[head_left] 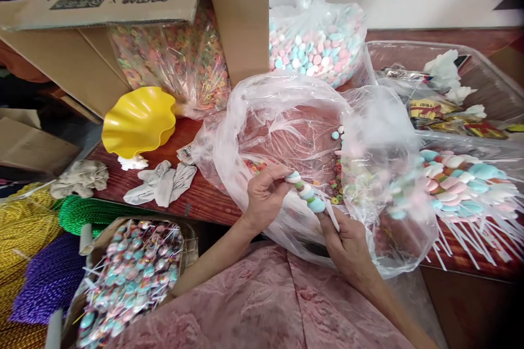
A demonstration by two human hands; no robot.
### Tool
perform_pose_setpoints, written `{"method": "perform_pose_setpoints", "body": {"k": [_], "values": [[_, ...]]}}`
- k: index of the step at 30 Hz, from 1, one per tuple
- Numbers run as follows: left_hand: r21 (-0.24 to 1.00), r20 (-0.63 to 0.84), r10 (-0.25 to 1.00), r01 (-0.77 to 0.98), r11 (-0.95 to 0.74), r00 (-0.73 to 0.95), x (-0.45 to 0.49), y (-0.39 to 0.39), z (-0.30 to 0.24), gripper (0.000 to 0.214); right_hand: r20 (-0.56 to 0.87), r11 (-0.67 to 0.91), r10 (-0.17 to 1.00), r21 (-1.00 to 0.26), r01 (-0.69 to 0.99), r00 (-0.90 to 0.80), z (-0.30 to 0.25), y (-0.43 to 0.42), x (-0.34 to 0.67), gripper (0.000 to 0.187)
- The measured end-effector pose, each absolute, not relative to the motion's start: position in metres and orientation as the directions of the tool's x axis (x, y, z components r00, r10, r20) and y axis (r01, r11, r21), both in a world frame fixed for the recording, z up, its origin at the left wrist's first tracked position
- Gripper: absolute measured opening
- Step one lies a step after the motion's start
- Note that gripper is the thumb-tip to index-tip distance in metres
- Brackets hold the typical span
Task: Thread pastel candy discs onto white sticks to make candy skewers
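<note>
Between my hands is a candy skewer, a white stick threaded with blue, white, green and brown pieces. My left hand pinches the small blue-and-white candy at its upper end. Lower down, my right hand grips the white stick just below the large blue piece. Both hands are over a clear plastic bag spread open on the table. Loose ring candies and a few round pieces lie inside the bag. To the right, a pile of candy skewers lies with white sticks pointing toward me.
A cardboard box holds a bag of ring candies. Behind stands a bag of pastel candies. A yellow wavy bowl, grey gloves, a clear bin and a box of wrapped skewers surround the work spot.
</note>
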State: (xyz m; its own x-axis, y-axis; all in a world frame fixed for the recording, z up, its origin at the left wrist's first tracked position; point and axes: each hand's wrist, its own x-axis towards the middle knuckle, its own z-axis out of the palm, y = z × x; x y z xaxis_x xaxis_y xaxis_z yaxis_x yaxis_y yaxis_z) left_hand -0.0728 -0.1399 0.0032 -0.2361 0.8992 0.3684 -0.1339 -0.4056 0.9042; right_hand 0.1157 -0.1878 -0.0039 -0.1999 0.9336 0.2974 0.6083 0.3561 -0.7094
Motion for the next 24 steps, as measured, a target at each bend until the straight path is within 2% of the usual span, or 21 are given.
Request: {"method": "perform_pose_setpoints", "body": {"k": [2, 4, 9, 11, 12, 14, 16, 18, 21, 24], "values": [[0.862, 0.496, 0.847, -0.01, -0.507, -0.192, -0.074, -0.141, 0.003, 0.018, 0.29, 0.346, 0.938, -0.732, 0.587, -0.192, -0.003, -0.189, 0.113, 0.019], [0.83, 0.555, 0.813, 0.052, -0.555, -0.177, -0.075, -0.141, 0.003, 0.02, 0.302, 0.35, 0.936, -0.754, 0.556, -0.179, -0.004, -0.191, 0.11, 0.021], [0.843, 0.538, 0.813, 0.121, -0.524, -0.221, -0.071, -0.142, -0.003, 0.013, 0.327, 0.358, 0.932, -0.774, 0.522, -0.155, -0.004, -0.189, 0.104, 0.024], [0.864, 0.502, 0.833, 0.093, -0.495, -0.233, -0.069, -0.144, -0.005, 0.009, 0.328, 0.351, 0.934, -0.766, 0.539, -0.143, -0.005, -0.185, 0.104, 0.024], [0.88, 0.468, 0.848, 0.039, -0.474, -0.248, -0.068, -0.145, -0.004, 0.009, 0.335, 0.355, 0.932, -0.751, 0.557, -0.142, -0.005, -0.183, 0.104, 0.023], [0.905, 0.35, 0.898, -0.15, -0.398, -0.267, -0.068, -0.146, 0.0, 0.023, 0.355, 0.375, 0.922, -0.707, 0.6, -0.158, -0.005, -0.179, 0.104, 0.022], [0.885, 0.191, 0.946, -0.37, -0.281, -0.26, -0.068, -0.144, 0.008, 0.039, 0.371, 0.405, 0.908, -0.668, 0.624, -0.192, -0.006, -0.177, 0.104, 0.019], [0.849, 0.032, 0.98, -0.512, -0.13, -0.197, -0.065, -0.139, 0.016, 0.041, 0.411, 0.451, 0.884, -0.617, 0.644, -0.225, -0.007, -0.177, 0.104, 0.022], [0.803, -0.141, 0.987, -0.593, 0.066, -0.081, -0.052, -0.133, 0.021, 0.037, 0.489, 0.531, 0.825, -0.498, 0.686, -0.283, -0.009, -0.177, 0.105, 0.03], [0.762, -0.219, 0.969, -0.639, 0.098, -0.112, -0.032, -0.133, 0.02, 0.041, 0.495, 0.564, 0.804, -0.458, 0.687, -0.329, -0.012, -0.178, 0.103, 0.03]]}}
